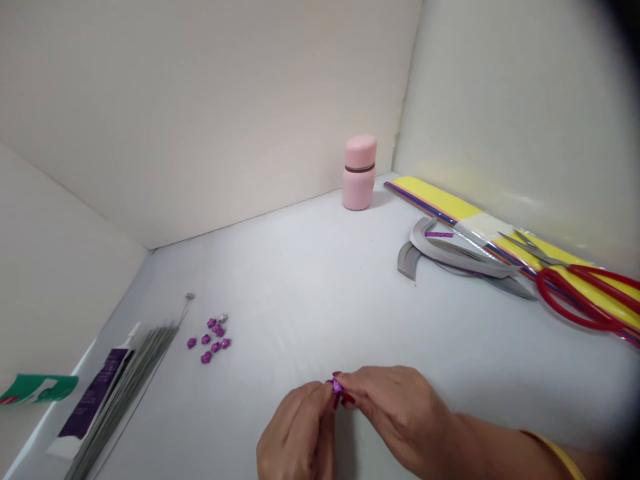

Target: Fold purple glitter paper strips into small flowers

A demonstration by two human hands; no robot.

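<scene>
A small shiny purple paper star (pixel 337 386) is pinched between the fingertips of both hands near the front of the table. My left hand (pixel 300 427) is closed on its left side, the fingers curled. From the right, my right hand (pixel 400 413) grips the same star between thumb and fingers. The fingertips hide much of it, so its exact shape is hard to tell. To the left lies a loose group of several purple stars (pixel 215 347), with a silver one (pixel 223 318) at its upper edge.
At left are a bundle of grey wires (pixel 130 393), a purple-and-white glue tube (pixel 95 393) and a green packet (pixel 43 388). A pink flask (pixel 359 173) stands at the back. On the right lie grey strips (pixel 455 257), red-handled scissors (pixel 575 293) and yellow-topped paper packs (pixel 435 197) along the wall.
</scene>
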